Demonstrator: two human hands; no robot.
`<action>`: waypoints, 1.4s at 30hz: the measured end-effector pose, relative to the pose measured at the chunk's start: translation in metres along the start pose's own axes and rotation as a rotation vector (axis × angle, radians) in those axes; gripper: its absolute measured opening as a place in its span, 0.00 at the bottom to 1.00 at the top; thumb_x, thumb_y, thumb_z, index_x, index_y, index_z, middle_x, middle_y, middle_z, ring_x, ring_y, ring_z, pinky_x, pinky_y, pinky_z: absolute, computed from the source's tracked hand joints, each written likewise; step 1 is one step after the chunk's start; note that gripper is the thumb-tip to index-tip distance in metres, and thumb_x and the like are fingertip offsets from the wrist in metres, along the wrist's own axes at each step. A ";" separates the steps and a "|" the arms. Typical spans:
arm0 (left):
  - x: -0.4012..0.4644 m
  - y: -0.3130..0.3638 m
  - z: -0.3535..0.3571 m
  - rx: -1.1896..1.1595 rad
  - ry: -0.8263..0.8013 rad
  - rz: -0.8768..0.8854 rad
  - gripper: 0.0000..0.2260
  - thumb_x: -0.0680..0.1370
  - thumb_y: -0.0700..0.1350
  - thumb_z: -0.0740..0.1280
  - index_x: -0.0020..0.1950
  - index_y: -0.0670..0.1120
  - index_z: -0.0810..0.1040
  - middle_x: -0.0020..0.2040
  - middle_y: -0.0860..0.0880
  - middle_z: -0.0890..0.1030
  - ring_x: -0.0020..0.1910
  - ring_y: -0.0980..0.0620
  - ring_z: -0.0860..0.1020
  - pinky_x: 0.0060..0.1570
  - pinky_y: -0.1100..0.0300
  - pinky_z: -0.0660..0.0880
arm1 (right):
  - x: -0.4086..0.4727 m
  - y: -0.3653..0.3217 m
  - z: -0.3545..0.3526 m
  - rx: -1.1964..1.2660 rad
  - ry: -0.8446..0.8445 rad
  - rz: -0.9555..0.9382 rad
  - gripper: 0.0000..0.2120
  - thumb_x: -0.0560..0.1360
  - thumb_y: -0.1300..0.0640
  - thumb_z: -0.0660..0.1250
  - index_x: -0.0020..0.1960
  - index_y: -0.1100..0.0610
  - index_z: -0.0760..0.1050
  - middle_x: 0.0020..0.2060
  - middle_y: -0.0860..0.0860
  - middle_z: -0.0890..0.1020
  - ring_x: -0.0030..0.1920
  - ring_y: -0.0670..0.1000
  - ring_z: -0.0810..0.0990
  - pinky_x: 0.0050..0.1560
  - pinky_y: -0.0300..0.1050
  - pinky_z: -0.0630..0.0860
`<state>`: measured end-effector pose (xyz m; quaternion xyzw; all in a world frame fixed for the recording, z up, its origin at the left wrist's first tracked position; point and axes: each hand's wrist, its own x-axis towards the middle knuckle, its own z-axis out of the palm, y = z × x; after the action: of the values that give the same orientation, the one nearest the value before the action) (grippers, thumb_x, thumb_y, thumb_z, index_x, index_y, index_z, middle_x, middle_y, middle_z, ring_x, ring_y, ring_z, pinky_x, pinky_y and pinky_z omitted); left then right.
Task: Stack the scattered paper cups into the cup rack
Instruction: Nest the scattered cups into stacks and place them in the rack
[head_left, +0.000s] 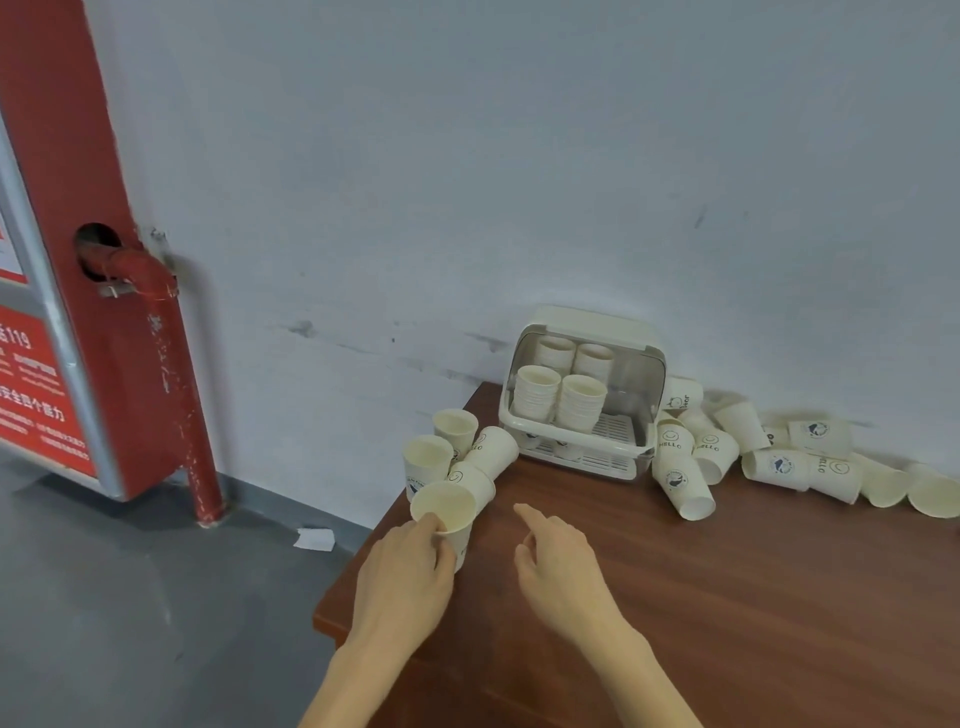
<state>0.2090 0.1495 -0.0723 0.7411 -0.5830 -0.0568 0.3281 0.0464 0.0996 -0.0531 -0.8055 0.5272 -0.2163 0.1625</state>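
Observation:
My left hand (402, 577) grips an upright white paper cup (445, 512) by its rim and side, near the table's left edge. Just behind it stands a cluster of several more cups (457, 447), some upright, some tipped. My right hand (558, 564) hovers beside it over the wood, fingers relaxed, forefinger stretched forward, holding nothing. The cream cup rack (582, 452) with a clear raised lid stands against the wall and holds several stacks of cups (563, 395). A pile of scattered cups (779, 462) lies on its side to the right of the rack.
The brown wooden table (727, 597) ends close to my left hand; grey floor lies below. A red fire cabinet (67, 260) and red pipe (171, 389) stand at the left. A scrap of paper (314, 539) lies on the floor. A pale wall backs the table.

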 end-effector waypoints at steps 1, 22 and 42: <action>0.001 0.000 -0.002 -0.014 0.013 -0.001 0.07 0.79 0.48 0.56 0.42 0.52 0.68 0.37 0.53 0.75 0.38 0.53 0.74 0.36 0.56 0.71 | 0.007 -0.001 0.001 -0.022 -0.014 0.007 0.24 0.79 0.56 0.55 0.75 0.51 0.60 0.54 0.50 0.76 0.58 0.52 0.73 0.59 0.46 0.69; 0.035 -0.003 -0.054 -0.246 0.217 0.021 0.08 0.81 0.52 0.57 0.55 0.52 0.72 0.32 0.55 0.72 0.33 0.54 0.72 0.33 0.60 0.65 | 0.103 -0.026 0.042 0.037 -0.206 0.259 0.21 0.74 0.43 0.63 0.60 0.55 0.65 0.54 0.55 0.75 0.54 0.58 0.76 0.50 0.50 0.74; 0.109 0.030 -0.016 -0.278 0.162 0.087 0.05 0.78 0.47 0.62 0.47 0.50 0.77 0.34 0.55 0.76 0.37 0.53 0.75 0.36 0.60 0.69 | 0.094 0.039 -0.038 0.185 -0.248 0.278 0.11 0.74 0.59 0.61 0.35 0.54 0.77 0.26 0.47 0.79 0.22 0.41 0.73 0.32 0.36 0.73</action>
<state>0.2256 0.0550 -0.0105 0.6649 -0.5725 -0.0625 0.4756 0.0290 -0.0034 -0.0235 -0.7270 0.5872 -0.1383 0.3279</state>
